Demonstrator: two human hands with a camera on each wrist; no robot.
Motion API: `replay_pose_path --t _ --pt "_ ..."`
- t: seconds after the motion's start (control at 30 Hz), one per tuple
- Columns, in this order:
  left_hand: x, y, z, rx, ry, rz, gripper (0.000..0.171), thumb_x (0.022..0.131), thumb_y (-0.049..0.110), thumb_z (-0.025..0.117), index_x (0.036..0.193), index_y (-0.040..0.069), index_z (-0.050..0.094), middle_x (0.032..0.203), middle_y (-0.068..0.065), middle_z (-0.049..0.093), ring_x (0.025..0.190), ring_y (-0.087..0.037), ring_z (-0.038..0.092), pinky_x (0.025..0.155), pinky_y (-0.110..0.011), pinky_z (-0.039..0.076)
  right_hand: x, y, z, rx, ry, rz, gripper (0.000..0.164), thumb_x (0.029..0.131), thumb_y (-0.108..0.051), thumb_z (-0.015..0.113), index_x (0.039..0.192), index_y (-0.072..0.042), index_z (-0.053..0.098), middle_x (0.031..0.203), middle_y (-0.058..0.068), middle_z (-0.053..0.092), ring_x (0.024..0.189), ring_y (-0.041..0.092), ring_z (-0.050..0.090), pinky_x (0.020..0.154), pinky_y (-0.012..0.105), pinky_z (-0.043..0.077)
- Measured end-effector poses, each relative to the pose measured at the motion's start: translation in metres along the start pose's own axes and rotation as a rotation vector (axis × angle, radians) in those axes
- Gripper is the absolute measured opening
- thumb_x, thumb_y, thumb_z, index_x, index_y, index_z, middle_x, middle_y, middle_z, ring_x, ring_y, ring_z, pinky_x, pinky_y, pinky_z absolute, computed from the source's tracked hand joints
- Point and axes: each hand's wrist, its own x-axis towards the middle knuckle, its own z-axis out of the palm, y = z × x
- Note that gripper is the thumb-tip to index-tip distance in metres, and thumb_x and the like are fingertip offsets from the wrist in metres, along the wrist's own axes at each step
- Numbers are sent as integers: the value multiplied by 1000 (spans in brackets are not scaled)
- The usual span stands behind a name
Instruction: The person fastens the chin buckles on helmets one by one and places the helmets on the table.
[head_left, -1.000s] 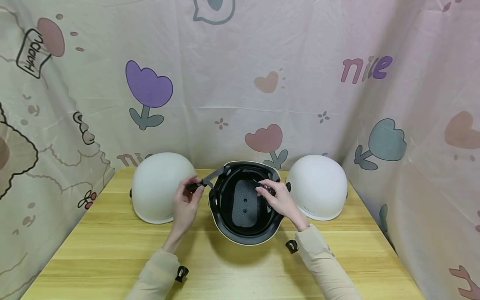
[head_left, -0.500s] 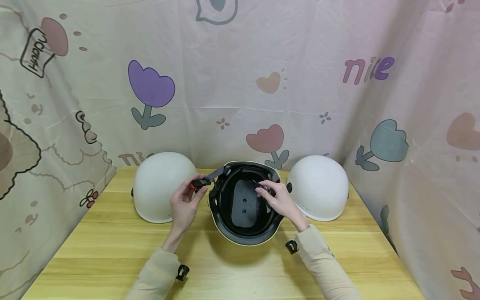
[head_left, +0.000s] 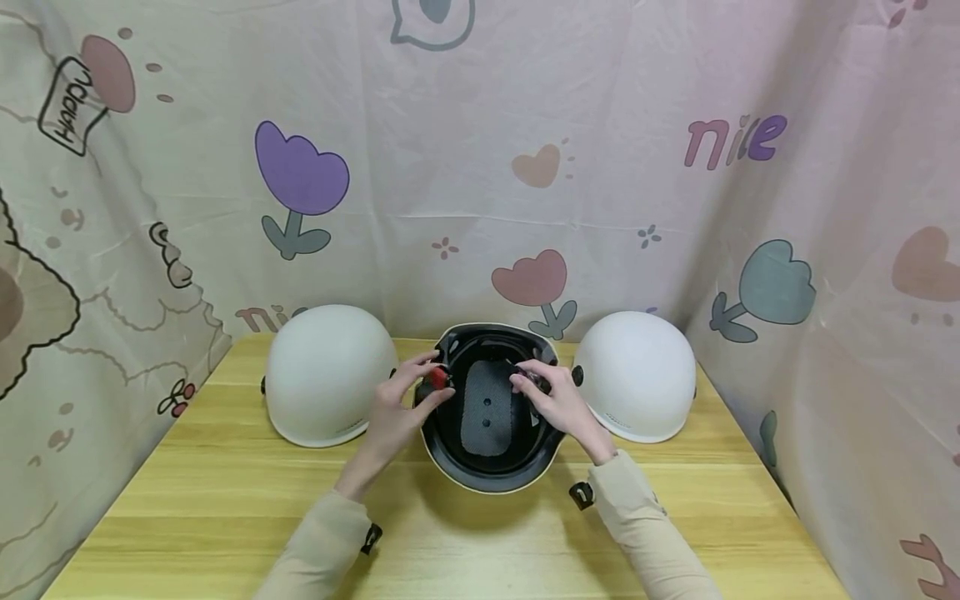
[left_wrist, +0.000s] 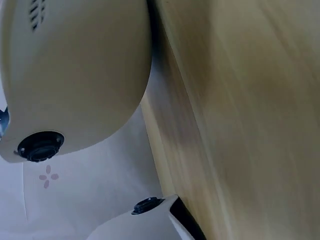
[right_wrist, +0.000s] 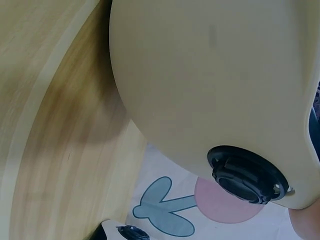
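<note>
An upside-down helmet (head_left: 495, 482) sits mid-table, its black inside and grey textured pad (head_left: 486, 408) facing up. My left hand (head_left: 393, 412) pinches a red and black buckle (head_left: 438, 378) at the helmet's left rim. Inside the right rim, my right hand (head_left: 561, 404) pinches a dark strap end, mostly hidden by the fingers. Both wrist views look at the cream outer shell, with a round black fitting (left_wrist: 41, 146) in the left one and a similar black fitting (right_wrist: 247, 175) in the right one.
White helmets flank it, dome up: one helmet (head_left: 326, 375) on the left, another helmet (head_left: 636, 375) on the right. They stand on a wooden table (head_left: 480, 558). A patterned cloth (head_left: 420, 167) hangs behind and along both sides.
My left hand has moved right with the buckle, from outside the helmet to its left rim. The grey strap stretched out earlier is now out of sight. My right hand stays nearly still.
</note>
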Motion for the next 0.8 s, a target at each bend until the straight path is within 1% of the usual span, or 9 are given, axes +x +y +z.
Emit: replay_pose_path --t 0.13,0.3,0.33,0.43,0.5,0.57,0.67,0.73,0.8 --pt "2 1 3 97 -145 56 38 71 1 88 105 3 71 109 -18 75 106 -31 70 100 -18 51 0 1 2 -2 5 5 10 96 2 63 101 6 70 82 19 74 73 29 70 70 20 52" --pt "7 5 7 282 -318 98 39 75 18 88 106 4 70 100 -7 75 93 -20 70 89 -36 56 0 3 5 8 32 -24 5 93 4 66 97 5 68 80 17 75 68 30 69 64 19 50" --pt "7 5 8 326 -343 105 39 76 22 87 106 5 70 99 -6 75 93 -20 69 90 -38 56 0 4 5 10 40 -35 4 92 4 67 96 5 68 79 17 74 66 30 68 63 18 49" --pt "11 7 10 416 -420 117 38 79 30 84 106 6 70 96 -5 76 96 -20 71 103 -44 52 0 5 8 23 59 -74 5 90 8 67 94 6 66 75 17 73 61 31 65 59 17 47" --pt "13 7 10 431 -470 110 37 80 33 82 104 7 71 94 -3 76 99 -21 71 110 -45 48 0 6 9 33 67 -91 6 89 10 67 93 7 65 73 18 72 58 32 64 56 17 46" --pt "14 6 10 414 -504 90 33 80 34 81 101 9 72 93 -1 76 103 -23 71 110 -45 48 0 6 10 45 69 -90 6 88 10 67 93 7 65 73 19 72 56 33 62 54 15 44" --pt "13 2 8 355 -518 58 29 80 33 81 98 11 75 92 1 76 99 -22 67 98 -40 54 1 6 10 60 57 -76 6 89 9 67 95 9 64 74 21 72 57 35 63 53 14 44" --pt "12 0 7 315 -510 33 27 80 31 82 98 11 76 92 1 76 95 -21 63 90 -39 54 1 6 9 63 44 -61 8 90 9 66 98 11 64 75 21 72 59 36 64 54 14 46" --pt "12 -2 6 282 -504 6 28 80 30 82 101 11 77 92 1 76 93 -18 61 87 -38 52 1 4 8 62 30 -46 10 91 8 66 100 12 64 77 23 73 62 37 65 56 16 47"
